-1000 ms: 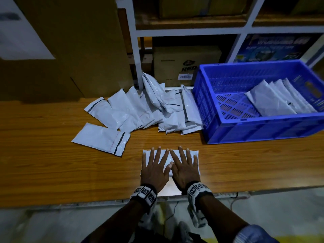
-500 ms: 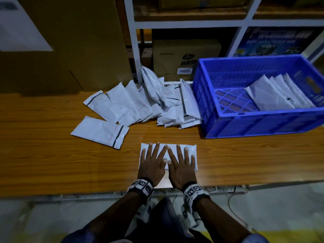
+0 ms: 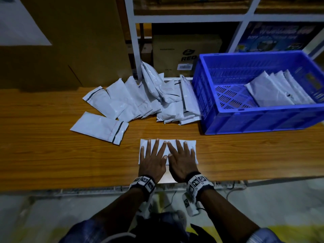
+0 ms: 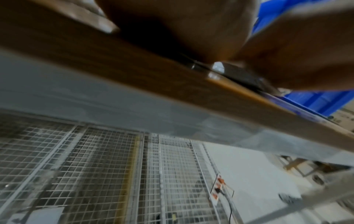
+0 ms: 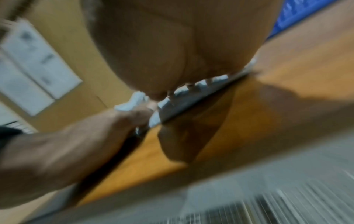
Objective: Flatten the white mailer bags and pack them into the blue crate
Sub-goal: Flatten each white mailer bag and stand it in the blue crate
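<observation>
Mailer bag (image 3: 190, 144) lies flat, long axis left-right, under both hands.

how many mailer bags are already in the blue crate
4 visible, overlapping mailer bags leaning in a fanned row at the right end of the blue crate; more may be hidden behind them.

The room was dim around me. In my head view the bags (image 3: 143, 95) and crate (image 3: 259, 118) caught what light there was, while the shelves above sank into shadow and straight lines bowed toward the edges. My left wrist view was soft and smeared. My right wrist view was worse, streaked with motion blur, my palm (image 5: 172, 45) a close unfocused mass.
</observation>
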Motion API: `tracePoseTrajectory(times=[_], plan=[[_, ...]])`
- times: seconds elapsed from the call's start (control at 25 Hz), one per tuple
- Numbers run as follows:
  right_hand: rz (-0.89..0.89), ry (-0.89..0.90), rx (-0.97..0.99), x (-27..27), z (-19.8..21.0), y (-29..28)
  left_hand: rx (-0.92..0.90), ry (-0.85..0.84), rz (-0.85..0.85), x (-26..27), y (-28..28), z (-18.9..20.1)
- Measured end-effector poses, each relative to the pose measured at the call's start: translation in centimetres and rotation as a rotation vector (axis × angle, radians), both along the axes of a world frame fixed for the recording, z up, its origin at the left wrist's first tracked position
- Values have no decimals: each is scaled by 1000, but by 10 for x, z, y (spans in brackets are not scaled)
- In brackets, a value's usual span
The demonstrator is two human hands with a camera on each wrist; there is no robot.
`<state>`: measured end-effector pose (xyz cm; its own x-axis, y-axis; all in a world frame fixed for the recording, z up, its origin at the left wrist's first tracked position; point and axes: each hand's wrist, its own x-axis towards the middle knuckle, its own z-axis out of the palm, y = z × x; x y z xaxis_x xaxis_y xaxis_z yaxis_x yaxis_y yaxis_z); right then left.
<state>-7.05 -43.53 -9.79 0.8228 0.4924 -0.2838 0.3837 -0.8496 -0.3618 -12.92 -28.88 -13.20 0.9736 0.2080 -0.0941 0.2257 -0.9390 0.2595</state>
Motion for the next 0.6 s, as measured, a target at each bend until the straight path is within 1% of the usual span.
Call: tracePoseTrajectory(times=[0.08,0.12,0.24,0.32,0.44,0.56,0.6], plan=[[-48,-93,24,1,5,3,-5,2,-9,0,1,-2],[-64,-110,21,1,5,6,-9,-3,-9,1,2,-1],[-59,-38,-17,-5,-11,8,-37,22,-26,1,5,-1],[-63,-44,-27,-7,-19,9,-38,22,-39,0,7,-2],[-67,-27,-33,-5,-18,9,-72,8,-23,3,7,6],[-65,10,-35,-2,-17,9,18,-25,3,5,10,12],[-60,20,-33,-1,-16,10,17,-23,10,4,14,10]])
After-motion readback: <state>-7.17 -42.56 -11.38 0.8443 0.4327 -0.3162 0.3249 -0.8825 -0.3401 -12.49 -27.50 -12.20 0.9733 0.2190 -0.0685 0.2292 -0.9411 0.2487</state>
